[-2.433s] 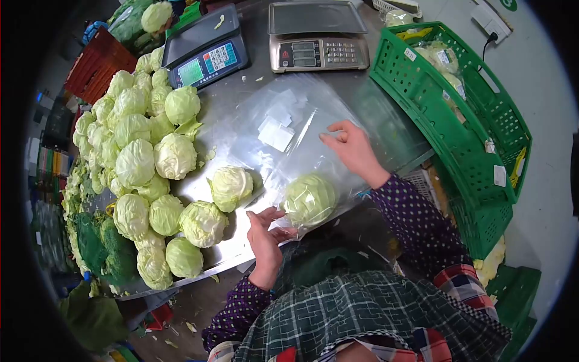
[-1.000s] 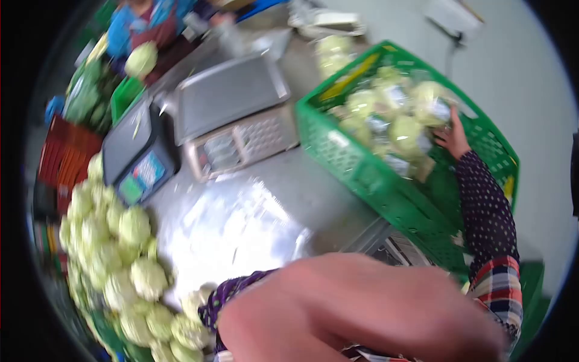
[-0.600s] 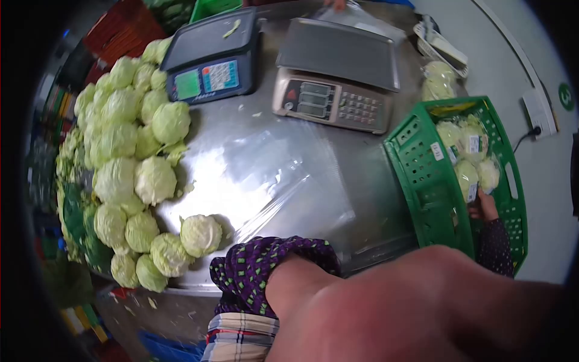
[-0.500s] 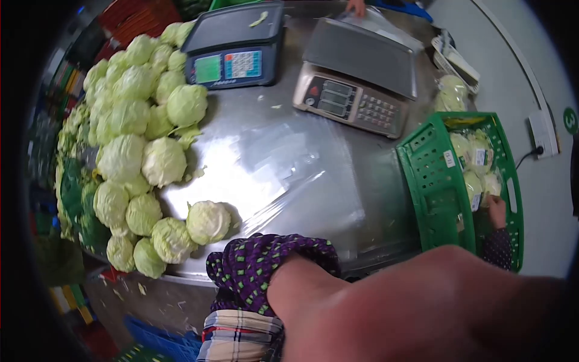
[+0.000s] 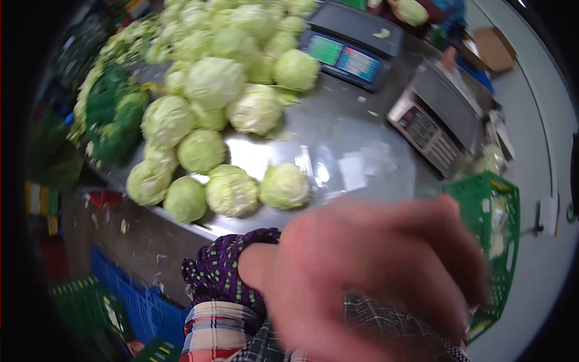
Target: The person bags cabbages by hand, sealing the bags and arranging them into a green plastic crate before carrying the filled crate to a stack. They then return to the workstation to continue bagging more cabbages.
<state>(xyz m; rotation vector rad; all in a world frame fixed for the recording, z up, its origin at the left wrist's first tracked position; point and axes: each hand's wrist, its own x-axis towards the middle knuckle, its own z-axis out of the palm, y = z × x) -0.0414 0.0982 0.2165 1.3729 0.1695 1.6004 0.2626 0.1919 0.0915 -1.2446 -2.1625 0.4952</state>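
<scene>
Left hand [image 5: 368, 265] extends across the near side of the metal table [image 5: 241, 151] toward the green crate [image 5: 482, 205], fingers partly bent; blur prevents confirming any hold. Right hand's state cannot be determined. Nearest cabbage [image 5: 285, 186] rests on the table, left of the crate, just beyond the left wrist.

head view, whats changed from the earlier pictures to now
The left hand has risen from the table to near the camera. The right hand, earlier at the green crate, is out of view. The bagged cabbage by the hands at first is no longer seen. The loose cabbages look unmoved.
</scene>
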